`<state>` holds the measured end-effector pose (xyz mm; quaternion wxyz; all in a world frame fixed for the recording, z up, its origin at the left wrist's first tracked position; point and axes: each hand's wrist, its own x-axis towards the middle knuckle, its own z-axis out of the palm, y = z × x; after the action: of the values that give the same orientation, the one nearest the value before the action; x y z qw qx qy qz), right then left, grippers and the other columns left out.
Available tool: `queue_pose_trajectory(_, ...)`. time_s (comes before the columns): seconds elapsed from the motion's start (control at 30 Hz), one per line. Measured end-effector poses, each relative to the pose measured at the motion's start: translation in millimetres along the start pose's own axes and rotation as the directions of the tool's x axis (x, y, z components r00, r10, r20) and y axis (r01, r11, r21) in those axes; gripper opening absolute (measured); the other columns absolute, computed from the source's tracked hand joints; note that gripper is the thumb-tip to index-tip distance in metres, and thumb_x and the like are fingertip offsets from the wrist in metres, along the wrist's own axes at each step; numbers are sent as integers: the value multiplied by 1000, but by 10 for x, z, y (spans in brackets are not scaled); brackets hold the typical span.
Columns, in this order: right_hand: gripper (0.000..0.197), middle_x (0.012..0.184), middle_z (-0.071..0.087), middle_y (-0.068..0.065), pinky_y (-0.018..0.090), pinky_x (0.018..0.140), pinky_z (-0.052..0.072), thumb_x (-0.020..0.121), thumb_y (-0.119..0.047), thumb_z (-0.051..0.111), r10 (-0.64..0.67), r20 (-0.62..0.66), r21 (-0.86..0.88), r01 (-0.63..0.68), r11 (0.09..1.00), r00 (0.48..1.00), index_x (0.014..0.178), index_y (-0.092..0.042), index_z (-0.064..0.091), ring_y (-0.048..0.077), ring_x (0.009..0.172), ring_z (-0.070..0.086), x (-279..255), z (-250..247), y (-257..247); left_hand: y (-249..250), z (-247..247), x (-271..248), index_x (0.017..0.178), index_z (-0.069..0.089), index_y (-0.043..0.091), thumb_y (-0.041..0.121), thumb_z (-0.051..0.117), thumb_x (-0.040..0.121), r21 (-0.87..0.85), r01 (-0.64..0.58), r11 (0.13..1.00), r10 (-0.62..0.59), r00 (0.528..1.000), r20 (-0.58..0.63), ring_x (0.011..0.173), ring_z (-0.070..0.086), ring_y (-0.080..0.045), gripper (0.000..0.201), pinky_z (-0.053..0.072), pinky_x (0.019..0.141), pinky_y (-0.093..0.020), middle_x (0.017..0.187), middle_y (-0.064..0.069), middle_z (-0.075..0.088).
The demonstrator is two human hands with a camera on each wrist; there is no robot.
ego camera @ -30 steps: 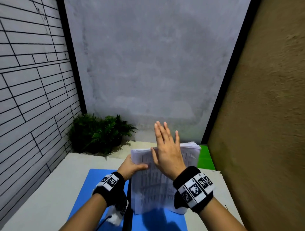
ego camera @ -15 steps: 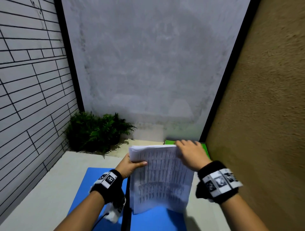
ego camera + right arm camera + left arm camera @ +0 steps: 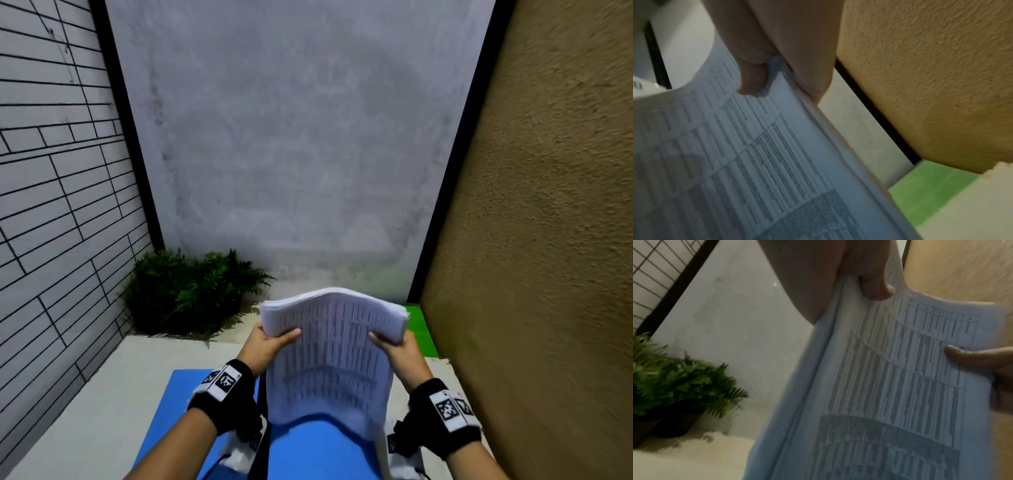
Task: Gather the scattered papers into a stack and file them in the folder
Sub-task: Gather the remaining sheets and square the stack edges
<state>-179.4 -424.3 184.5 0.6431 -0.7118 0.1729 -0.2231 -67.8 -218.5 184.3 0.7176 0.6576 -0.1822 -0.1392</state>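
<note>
Holding the stack upright over the blue folder, left hand and right hand pinch its sides; tapping the seemingly bowed bottom edge square should ease filing.

Stack of papers: thin white matt sheets, printed with fine dark tabular lines, flexible enough to bow between the left hand and the right hand. Folder: smooth blue cover, plastic-looking, with a faint sheen. Table: pale, matt, even surface. Back wall: grey, matt, mottled like plaster. Right wall: tan, coarse, grainy texture. Left wall: smooth pale panels with dark joint lines. Wristbands: black cloth carrying white printed marker patches. Plant: dull green fronds in a dark matt pot. Green sheet: flat, bright, matt.
</note>
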Motion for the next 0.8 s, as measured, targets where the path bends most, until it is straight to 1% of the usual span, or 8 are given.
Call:
queue_pose_trajectory(0.13, 26, 75, 72, -10, 16, 68, 53, 68, 0, 75, -125, 37, 117, 119, 986, 992, 84, -17, 65, 8, 74, 63, 40, -101, -152, 182, -140, 15, 90, 65, 26, 46, 86, 29, -18, -79, 997, 81, 984, 157, 75, 67, 2, 68, 53, 63, -14, 77, 18, 74)
queue_pose_trajectory(0.27, 49, 74, 73, -10, 14, 65, 52, 47, -31, 88, -57, 54, 97, 52, 994, 997, 88, -15, 67, 2, 70, 65, 62, -83, 10, 4, -145, -11, 89, 67, 27, 35, 83, 34, 18, -23, 1000, 19, 979, 205, 76, 67, 0, 57, 51, 64, -11, 77, 20, 74)
queue_pose_trajectory(0.33, 21, 59, 71, -11, 18, 61, 51, 62, -15, 83, -33, -12, 100, 34, 994, 999, 75, -14, 66, 7, 64, 63, 61, -46, 70, -89, -88, -45, 85, 65, 24, 26, 86, 45, 17, -1, 1000, -2, 989, 148, 77, 66, -11, 46, 52, 61, -12, 70, 17, 74)
queue_pose_trajectory(0.43, 18, 53, 68, -11, 15, 55, 51, 73, 9, 68, -76, -85, 108, 85, 990, 994, 73, -9, 66, 3, 54, 61, 40, -107, -11, -30, -29, -60, 87, 62, 23, -3, 70, 73, -16, -55, 998, 56, 995, 86, 72, 66, -6, 31, 51, 59, -10, 68, 20, 73)
queue_pose_trajectory(0.5, 17, 59, 71, -7, 15, 57, 53, 70, 9, 71, -113, -63, 168, 123, 978, 992, 78, -6, 67, 4, 58, 64, 19, -192, -43, 24, -53, -62, 86, 62, 21, 8, 79, 63, -67, -69, 995, 75, 993, 95, 67, 67, 0, 31, 51, 57, -11, 68, 18, 73)
queue_pose_trajectory(0.6, 29, 69, 74, -3, 20, 65, 56, 57, -6, 84, -95, -21, 196, 97, 976, 995, 82, -7, 69, 13, 69, 68, -40, -248, 53, -15, -94, -88, 80, 70, 18, 32, 85, 32, -64, -50, 997, 58, 989, 134, 69, 68, -1, 52, 52, 59, -13, 72, 12, 75)
queue_pose_trajectory(0.67, 54, 76, 75, 3, 28, 74, 56, 41, -36, 90, -36, -4, 188, 36, 981, 999, 81, -6, 70, 20, 75, 68, -72, -242, 193, -111, -79, -122, 80, 70, 15, 39, 89, 26, -42, -12, 999, 18, 989, 149, 72, 69, -6, 62, 53, 60, -15, 73, 8, 75)
queue_pose_trajectory(0.8, 69, 68, 74, -3, 20, 65, 55, 20, -53, 88, -52, -31, 192, 57, 980, 998, 70, -8, 71, 8, 66, 67, -66, -247, 193, -145, -20, -158, 85, 63, 21, 3, 75, 68, -12, -19, 1000, 20, 997, 69, 76, 67, -8, 28, 53, 62, -13, 71, 17, 74)
